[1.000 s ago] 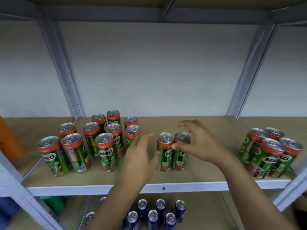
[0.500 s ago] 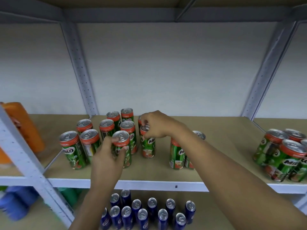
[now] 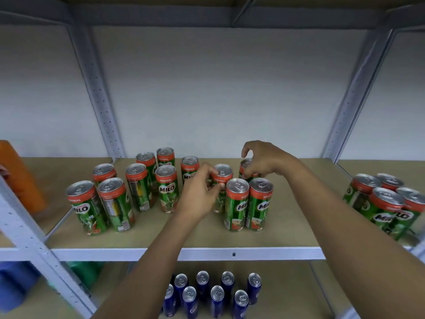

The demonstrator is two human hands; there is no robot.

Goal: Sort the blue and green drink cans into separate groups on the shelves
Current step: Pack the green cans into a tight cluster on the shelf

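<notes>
Several green Milo cans [image 3: 166, 188] stand in a loose group at the left of the middle shelf [image 3: 230, 253]. Two more green cans [image 3: 236, 203] stand side by side near the shelf's middle. Just behind them, my left hand [image 3: 200, 192] grips a green can [image 3: 222, 174] near its top. My right hand [image 3: 264, 161] curls its fingers over the top of another green can [image 3: 244, 165], which the hand mostly hides. Several blue cans [image 3: 203, 285] stand grouped on the shelf below.
A further cluster of green cans [image 3: 381, 203] sits at the shelf's right end. An orange object [image 3: 20, 178] stands in the bay to the left. Grey slotted uprights [image 3: 101, 100] frame the bay. Bare board lies between the middle cans and the right cluster.
Both hands have moved right from the left group, each with a green can, to just behind the two front cans. The camera view has shifted slightly.
</notes>
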